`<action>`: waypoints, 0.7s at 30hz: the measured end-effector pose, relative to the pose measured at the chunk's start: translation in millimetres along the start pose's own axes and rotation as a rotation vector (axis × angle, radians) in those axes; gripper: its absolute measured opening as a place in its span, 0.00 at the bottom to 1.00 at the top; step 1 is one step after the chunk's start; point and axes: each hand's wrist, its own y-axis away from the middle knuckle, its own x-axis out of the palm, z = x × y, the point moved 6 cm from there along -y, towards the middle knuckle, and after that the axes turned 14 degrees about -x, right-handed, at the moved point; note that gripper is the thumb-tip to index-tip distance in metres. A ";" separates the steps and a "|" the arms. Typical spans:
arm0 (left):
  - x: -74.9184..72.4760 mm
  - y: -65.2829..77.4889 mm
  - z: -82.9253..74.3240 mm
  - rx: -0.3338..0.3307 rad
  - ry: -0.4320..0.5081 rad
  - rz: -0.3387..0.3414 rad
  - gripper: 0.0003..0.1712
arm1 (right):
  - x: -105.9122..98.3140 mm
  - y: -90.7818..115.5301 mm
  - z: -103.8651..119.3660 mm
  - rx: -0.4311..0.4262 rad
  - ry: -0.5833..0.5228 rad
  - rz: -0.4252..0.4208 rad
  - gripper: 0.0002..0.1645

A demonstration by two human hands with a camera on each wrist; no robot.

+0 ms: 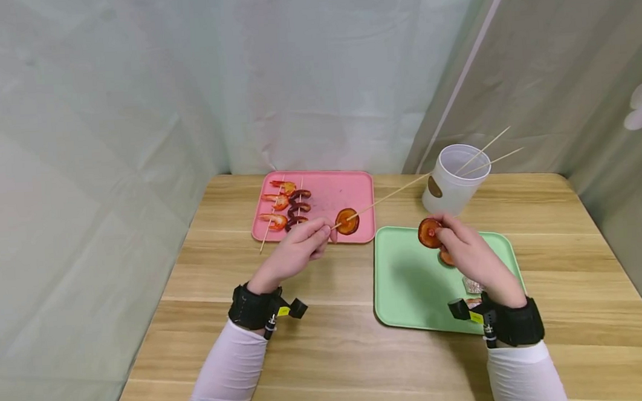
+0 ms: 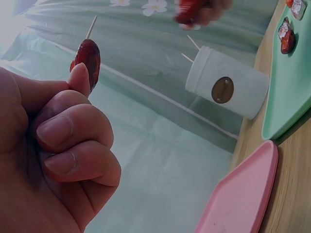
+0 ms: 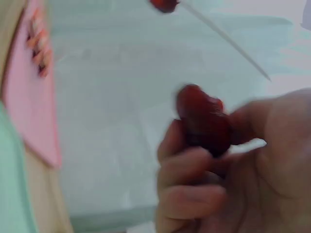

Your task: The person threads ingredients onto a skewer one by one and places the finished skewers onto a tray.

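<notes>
My left hand (image 1: pixel 300 250) pinches the lower end of a bamboo skewer (image 1: pixel 394 193), which slants up to the right. Threaded on it, close to the fingers, is a brown-red round mushroom cap (image 1: pixel 345 227). In the left wrist view that mushroom (image 2: pixel 92 56) stands just past the thumb, with the tip of the stick beyond. Over the green tray (image 1: pixel 407 293), my right hand (image 1: pixel 473 256) pinches a second mushroom cap (image 1: pixel 426 231), its stem side showing. The right wrist view shows this mushroom (image 3: pixel 201 116) blurred between thumb and fingers, apart from the skewer.
A pink tray (image 1: pixel 344 190) at the back bears a shrimp skewer (image 1: pixel 275 221) and a skewer of dark curled pieces (image 1: pixel 299 207). A white tub (image 1: pixel 447 197) holds two bamboo sticks. Another mushroom (image 1: pixel 446 258) and a silvery-white piece (image 1: pixel 472 286) lie on the green tray, partly hidden.
</notes>
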 end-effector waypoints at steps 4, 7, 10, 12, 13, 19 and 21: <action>-0.8 0.3 -0.3 -0.004 -0.011 -0.002 0.17 | -1.4 -10.1 13.2 -0.010 -0.205 -0.139 0.20; -0.7 -0.3 -0.3 -0.001 -0.019 0.001 0.18 | -3.4 -14.6 18.0 -0.027 -0.294 -0.229 0.21; -0.9 -1.0 0.1 0.006 -0.042 -0.005 0.18 | -6.8 -15.8 17.4 -0.042 -0.340 -0.294 0.24; -2.1 -1.1 0.4 0.011 -0.069 -0.020 0.17 | -8.9 -16.2 15.9 -0.050 -0.370 -0.319 0.25; -2.8 -1.1 0.4 0.015 -0.085 -0.028 0.17 | -10.1 -16.5 14.9 -0.057 -0.381 -0.327 0.25; -5.0 -1.9 1.4 0.015 -0.179 -0.052 0.15 | -12.5 -16.5 12.2 -0.096 -0.456 -0.334 0.26; -4.7 -2.2 1.6 0.013 -0.202 -0.051 0.15 | -12.7 -15.4 11.5 -0.098 -0.459 -0.329 0.26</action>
